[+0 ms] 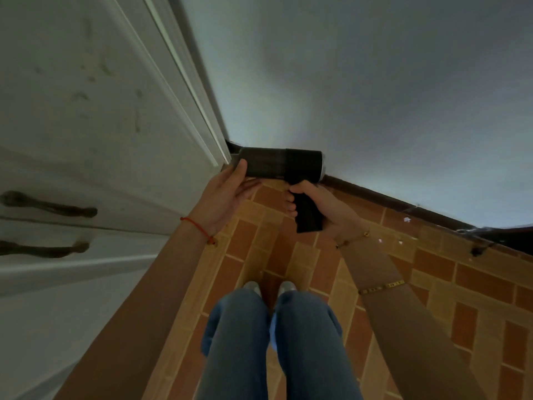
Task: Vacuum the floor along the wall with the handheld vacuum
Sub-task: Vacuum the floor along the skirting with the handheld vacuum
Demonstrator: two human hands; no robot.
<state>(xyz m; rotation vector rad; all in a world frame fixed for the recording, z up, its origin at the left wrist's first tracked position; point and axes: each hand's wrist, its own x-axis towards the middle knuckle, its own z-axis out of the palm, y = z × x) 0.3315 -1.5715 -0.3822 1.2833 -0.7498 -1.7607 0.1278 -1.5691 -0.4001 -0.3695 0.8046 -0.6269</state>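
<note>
Two hands meet on the handheld vacuum [281, 166] in your head view, which is the only view you have. Your right hand [318, 206] is wrapped tight around the black pistol grip, fingers curled across its front, so that hand is closed on the vacuum. Your left hand [227, 197] is open, palm up, with the thumb lying against the nozzle end of the dark barrel and the fingers spread just under it; it touches the barrel but does not clasp it. The vacuum lies level, held up above the brick-pattern tile floor [432, 284], its nozzle end pointing into the corner where the white cabinet [86, 125] meets the pale wall [375, 96]. The rear end of the barrel sits in front of the wall, close to the dark baseboard [389, 202] that runs off to your right. A few small white specks [407, 219] lie on the tiles beside that baseboard. You wear a red string bracelet [199, 228] on the left wrist and a thin gold bracelet [353, 238] on the right. Your jeans-clad legs [274, 342] stand together below the hands, toes toward the corner. Two dark handles [49, 207] show on the cabinet front at far left.
</note>
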